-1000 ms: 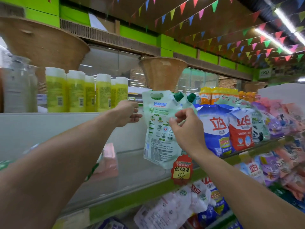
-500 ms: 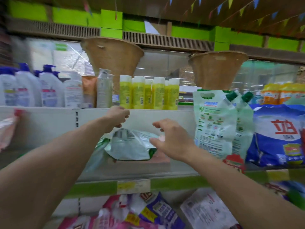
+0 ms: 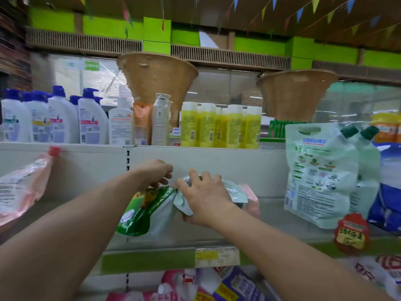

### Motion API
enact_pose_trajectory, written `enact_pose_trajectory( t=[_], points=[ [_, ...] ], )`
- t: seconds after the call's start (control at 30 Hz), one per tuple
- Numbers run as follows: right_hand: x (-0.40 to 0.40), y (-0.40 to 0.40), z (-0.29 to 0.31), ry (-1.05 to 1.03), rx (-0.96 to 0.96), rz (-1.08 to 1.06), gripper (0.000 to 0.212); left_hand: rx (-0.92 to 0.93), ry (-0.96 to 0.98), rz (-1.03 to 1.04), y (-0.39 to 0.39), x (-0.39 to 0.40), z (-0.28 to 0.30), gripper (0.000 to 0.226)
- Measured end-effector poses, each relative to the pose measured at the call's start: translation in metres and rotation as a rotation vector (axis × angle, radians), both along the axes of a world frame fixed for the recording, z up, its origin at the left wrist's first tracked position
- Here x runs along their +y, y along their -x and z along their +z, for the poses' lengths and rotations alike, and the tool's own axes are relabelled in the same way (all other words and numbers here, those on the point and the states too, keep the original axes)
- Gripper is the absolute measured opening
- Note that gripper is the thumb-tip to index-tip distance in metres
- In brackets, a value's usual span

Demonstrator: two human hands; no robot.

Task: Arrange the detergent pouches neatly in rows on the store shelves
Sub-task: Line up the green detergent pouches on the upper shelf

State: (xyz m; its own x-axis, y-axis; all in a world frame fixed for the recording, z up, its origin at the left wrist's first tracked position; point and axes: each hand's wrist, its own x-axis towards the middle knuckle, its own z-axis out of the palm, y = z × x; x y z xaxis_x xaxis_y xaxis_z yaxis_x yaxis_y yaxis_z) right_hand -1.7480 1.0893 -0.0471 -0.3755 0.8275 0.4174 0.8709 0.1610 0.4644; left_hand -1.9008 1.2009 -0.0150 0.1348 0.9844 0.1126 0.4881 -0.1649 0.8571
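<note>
A pale green detergent pouch (image 3: 233, 190) lies flat on the grey middle shelf (image 3: 271, 216), on top of a pink pouch (image 3: 252, 198). My right hand (image 3: 202, 197) grips its left end. A darker green pouch (image 3: 144, 210) slumps to the left of it, and my left hand (image 3: 156, 172) holds that pouch's top edge with curled fingers. Two pale green pouches with dark green caps (image 3: 319, 177) stand upright at the right. A pink pouch with a red cap (image 3: 21, 187) leans at the far left.
Blue detergent bags (image 3: 390, 192) stand at the far right. White pump bottles (image 3: 63, 120) and yellow bottles (image 3: 221, 127) fill the top shelf under two woven baskets (image 3: 158, 77). A red price tag (image 3: 350, 234) hangs on the shelf edge. More pouches (image 3: 217, 285) lie on the shelf below.
The view swung left from the standing pouches. Both hands came down onto the lying pouches: the right closed on the pale green one, the left on the darker green one.
</note>
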Motion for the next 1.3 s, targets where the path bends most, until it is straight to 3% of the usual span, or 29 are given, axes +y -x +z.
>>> enact_pose_trajectory(
  t=[0.1,0.2,0.3,0.47,0.63,0.7,0.8,0.9,1.03,1.1,1.2,1.3],
  points=[
    [-0.004,-0.01,0.014,-0.065,0.298,0.08,0.054,0.009,0.008,-0.049,-0.006,0.007,0.004,0.02],
    [-0.01,-0.033,0.037,-0.182,0.693,0.135,0.035,0.038,0.018,-0.072,-0.012,0.013,0.006,0.023],
    [-0.016,-0.063,0.048,-0.254,1.127,0.196,0.033,0.065,0.058,-0.062,-0.024,0.021,0.003,0.023],
    [-0.02,-0.103,0.024,-0.337,1.538,0.328,0.027,0.161,0.132,-0.16,-0.056,0.022,0.002,0.014],
    [-0.028,-0.129,0.001,-0.262,2.065,0.578,0.014,0.382,0.135,-0.292,-0.082,0.011,0.008,0.024],
    [-0.033,-0.132,-0.005,-0.23,2.229,0.65,0.017,0.432,0.116,-0.31,-0.089,0.01,0.01,0.025],
    [-0.036,-0.135,-0.009,-0.271,2.368,0.698,0.011,0.337,0.171,-0.369,-0.094,0.01,0.012,0.042],
    [-0.039,-0.13,-0.005,-0.385,2.14,0.64,0.013,0.06,0.26,-0.461,-0.103,0.005,0.018,0.057],
    [-0.038,-0.1,-0.003,-0.542,1.39,0.494,0.026,-0.348,0.364,-0.537,-0.117,-0.006,0.04,0.091],
    [-0.035,-0.089,-0.009,-0.579,1.155,0.462,0.034,-0.388,0.363,-0.477,-0.12,-0.006,0.046,0.076],
    [-0.034,-0.082,-0.022,-0.493,0.913,0.424,0.055,-0.399,0.277,-0.331,-0.119,-0.005,0.042,0.032],
    [-0.035,-0.084,-0.031,-0.322,0.729,0.522,0.075,-0.536,0.196,-0.228,-0.118,-0.008,0.042,0.021]
  ],
)
